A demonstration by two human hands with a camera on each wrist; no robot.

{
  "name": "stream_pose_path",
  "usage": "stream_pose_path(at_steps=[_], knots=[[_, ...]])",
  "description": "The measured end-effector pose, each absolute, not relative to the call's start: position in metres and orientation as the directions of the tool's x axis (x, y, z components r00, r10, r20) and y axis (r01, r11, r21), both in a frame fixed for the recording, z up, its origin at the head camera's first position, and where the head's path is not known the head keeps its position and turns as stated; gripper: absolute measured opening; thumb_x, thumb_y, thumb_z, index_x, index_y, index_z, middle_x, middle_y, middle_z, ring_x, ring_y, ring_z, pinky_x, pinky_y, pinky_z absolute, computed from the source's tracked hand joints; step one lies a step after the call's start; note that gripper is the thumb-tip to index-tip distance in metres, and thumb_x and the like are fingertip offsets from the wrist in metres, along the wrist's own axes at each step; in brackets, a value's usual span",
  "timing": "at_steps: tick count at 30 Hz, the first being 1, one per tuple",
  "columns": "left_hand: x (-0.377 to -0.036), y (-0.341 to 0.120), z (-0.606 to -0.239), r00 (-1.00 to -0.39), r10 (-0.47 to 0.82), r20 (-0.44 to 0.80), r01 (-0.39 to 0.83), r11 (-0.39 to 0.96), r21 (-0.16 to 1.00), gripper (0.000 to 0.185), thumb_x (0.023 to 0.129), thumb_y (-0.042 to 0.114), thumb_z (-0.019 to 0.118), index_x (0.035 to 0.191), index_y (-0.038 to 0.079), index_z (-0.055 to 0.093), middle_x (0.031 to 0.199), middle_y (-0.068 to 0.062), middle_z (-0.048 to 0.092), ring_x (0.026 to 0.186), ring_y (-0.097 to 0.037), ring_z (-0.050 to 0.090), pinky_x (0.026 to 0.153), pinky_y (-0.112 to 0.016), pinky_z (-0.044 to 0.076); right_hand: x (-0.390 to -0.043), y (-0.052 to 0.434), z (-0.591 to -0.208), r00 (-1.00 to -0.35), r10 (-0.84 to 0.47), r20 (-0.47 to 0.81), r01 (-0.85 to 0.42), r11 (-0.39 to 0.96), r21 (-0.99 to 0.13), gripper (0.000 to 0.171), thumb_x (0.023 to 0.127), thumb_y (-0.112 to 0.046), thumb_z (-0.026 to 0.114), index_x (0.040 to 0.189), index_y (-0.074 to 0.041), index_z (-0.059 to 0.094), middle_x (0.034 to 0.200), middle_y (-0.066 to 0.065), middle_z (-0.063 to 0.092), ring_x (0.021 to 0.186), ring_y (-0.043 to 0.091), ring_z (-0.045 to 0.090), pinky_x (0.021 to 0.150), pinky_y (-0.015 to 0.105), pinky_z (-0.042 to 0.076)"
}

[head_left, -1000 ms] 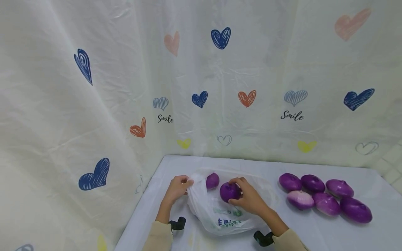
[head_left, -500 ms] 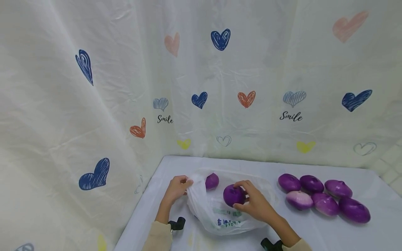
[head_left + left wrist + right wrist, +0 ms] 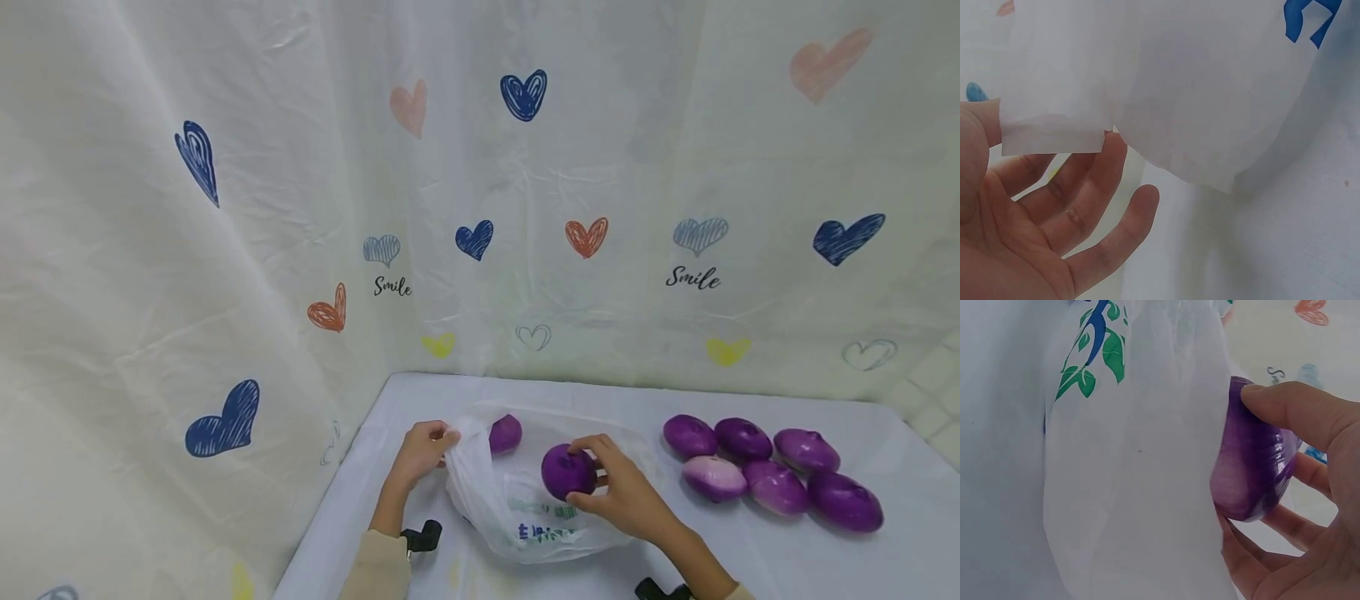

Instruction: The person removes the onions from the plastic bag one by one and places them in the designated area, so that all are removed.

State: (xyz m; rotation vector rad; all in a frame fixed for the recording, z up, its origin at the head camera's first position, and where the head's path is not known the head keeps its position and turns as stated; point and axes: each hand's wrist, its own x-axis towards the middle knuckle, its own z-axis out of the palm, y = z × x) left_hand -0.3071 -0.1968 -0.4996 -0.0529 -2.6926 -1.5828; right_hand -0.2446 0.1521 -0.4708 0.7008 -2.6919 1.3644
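A purple onion [image 3: 567, 471] sits above the white plastic bag [image 3: 517, 508] on the worktop [image 3: 750, 567], gripped between the right hand's [image 3: 626, 500] curled fingers and thumb. The left hand [image 3: 422, 450] pinches the bag's edge. Another onion [image 3: 506, 433] lies in the bag; six onions [image 3: 765, 471] lie to the right.

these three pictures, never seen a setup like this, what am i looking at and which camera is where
There is no machine here: a person works with two bare hands. The wide picture comes from a camera on the head; the two close ones come from cameras strapped to each wrist. The left hand pinches the edge of a white plastic bag on a white table. The right hand curls its fingers round a purple onion at the bag's mouth. Another onion lies behind the bag, and a group of six onions lies to the right. A heart-printed curtain hangs behind.
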Motion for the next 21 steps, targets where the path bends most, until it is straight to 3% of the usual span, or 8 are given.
stream_pose_path(at_steps=[8, 15, 21], knots=[[-0.306, -0.197, -0.499, -0.999, 0.024, 0.032, 0.04, 0.479, 0.877, 0.024, 0.098, 0.031, 0.069, 0.099, 0.007, 0.071, 0.096, -0.008, 0.071, 0.078, -0.018, 0.062, 0.066, -0.033, 0.058, -0.239, 0.159, -0.469, -0.884, -0.378, 0.275, -0.444, 0.494, -0.748, 0.058, 0.079, -0.025, 0.089, 0.125, -0.017, 0.055, 0.131, 0.01, 0.056, 0.109, 0.028, 0.065, 0.085, 0.032, 0.06], [-0.306, -0.196, -0.499, -0.999, 0.02, 0.03, 0.036, 0.478, 0.878, 0.024, 0.098, 0.031, 0.069, 0.099, 0.007, 0.071, 0.095, -0.008, 0.07, 0.078, -0.018, 0.063, 0.066, -0.033, 0.059, -0.236, 0.162, -0.469, -0.891, -0.363, 0.273, -0.434, 0.506, -0.745, 0.06, 0.077, -0.022, 0.09, 0.125, -0.021, 0.054, 0.13, 0.004, 0.057, 0.108, 0.025, 0.065, 0.085, 0.026, 0.059], [-0.306, -0.196, -0.499, -1.0, 0.012, 0.022, 0.025, 0.486, 0.874, 0.025, 0.098, 0.033, 0.069, 0.101, 0.008, 0.071, 0.096, -0.008, 0.071, 0.079, -0.018, 0.063, 0.068, -0.033, 0.06, -0.233, 0.165, -0.467, -0.885, -0.363, 0.291, -0.449, 0.503, -0.739, 0.059, 0.077, -0.025, 0.09, 0.124, -0.019, 0.054, 0.129, 0.006, 0.058, 0.109, 0.029, 0.065, 0.085, 0.03, 0.059]])
